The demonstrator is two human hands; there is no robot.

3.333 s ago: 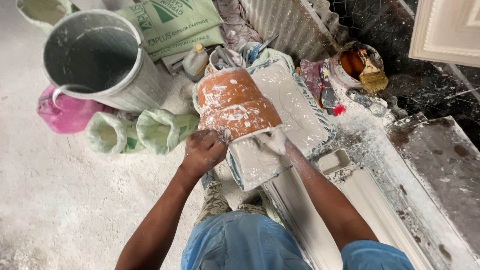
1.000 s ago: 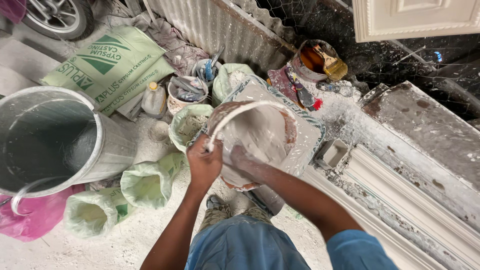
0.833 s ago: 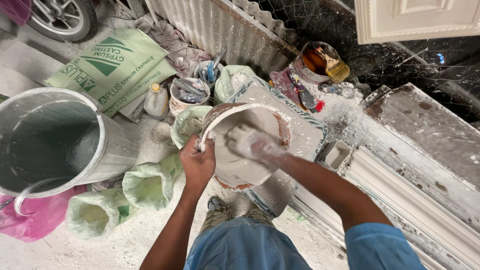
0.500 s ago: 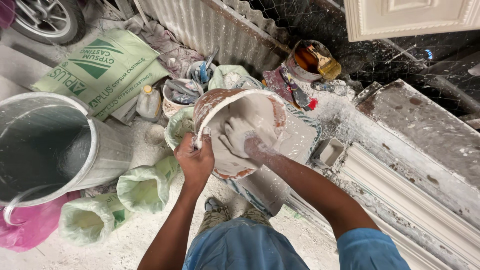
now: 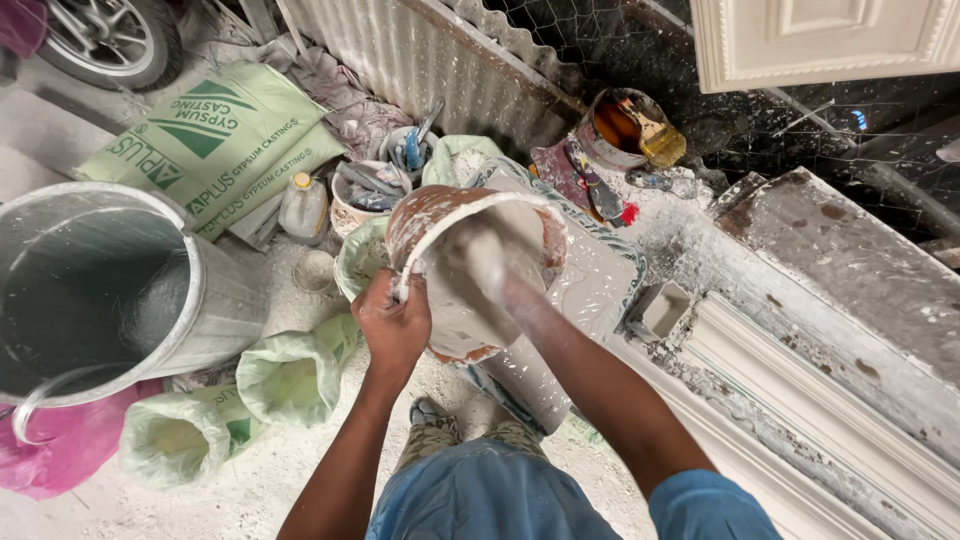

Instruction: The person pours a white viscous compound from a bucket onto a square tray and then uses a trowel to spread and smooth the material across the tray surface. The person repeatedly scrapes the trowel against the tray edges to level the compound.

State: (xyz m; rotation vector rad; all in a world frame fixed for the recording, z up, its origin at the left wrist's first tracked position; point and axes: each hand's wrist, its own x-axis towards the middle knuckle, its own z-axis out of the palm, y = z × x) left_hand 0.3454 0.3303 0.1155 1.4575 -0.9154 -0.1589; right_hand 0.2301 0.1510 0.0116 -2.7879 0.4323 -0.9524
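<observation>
Orange bowl (image 5: 470, 270) now tipped up toward me, no longer mouth-down as it was seconds ago; my right hand (image 5: 478, 262) has gone inside, blurred, plaster-coated, so I read it as stirring the mix. Can't tell its fingers' state. Left hand (image 5: 392, 325) clamped on the near rim. Big bucket (image 5: 200, 290) left of it.
</observation>
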